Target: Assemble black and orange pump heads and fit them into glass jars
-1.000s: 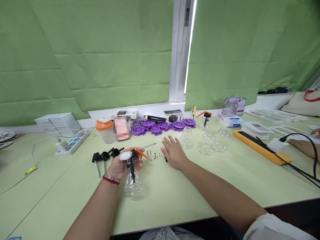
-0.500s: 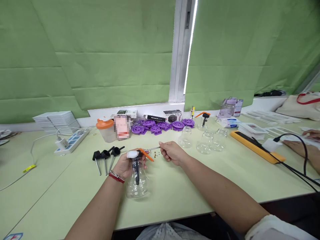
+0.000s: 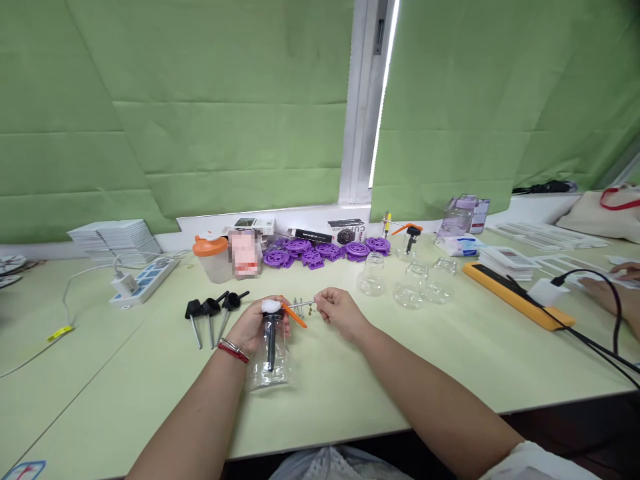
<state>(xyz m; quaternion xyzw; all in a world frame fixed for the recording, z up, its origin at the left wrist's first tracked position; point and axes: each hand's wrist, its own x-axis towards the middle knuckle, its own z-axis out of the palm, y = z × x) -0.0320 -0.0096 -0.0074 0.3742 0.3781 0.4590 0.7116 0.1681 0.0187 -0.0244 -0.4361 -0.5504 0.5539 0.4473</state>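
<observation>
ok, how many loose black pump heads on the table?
3, side by side left of the left hand: pump heads at and. None seems hidden.

Jars (image 3: pixel 407 283) block right — near table (image 3: pixel 350 393) bare.

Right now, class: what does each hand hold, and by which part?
Left hand: clear glass bottle, gripped at its black pump top. Right hand: thin metal nozzle tube, by its end.

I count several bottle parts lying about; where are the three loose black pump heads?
In the head view, the black pump heads lie left of the left hand, near the power strip.
</observation>
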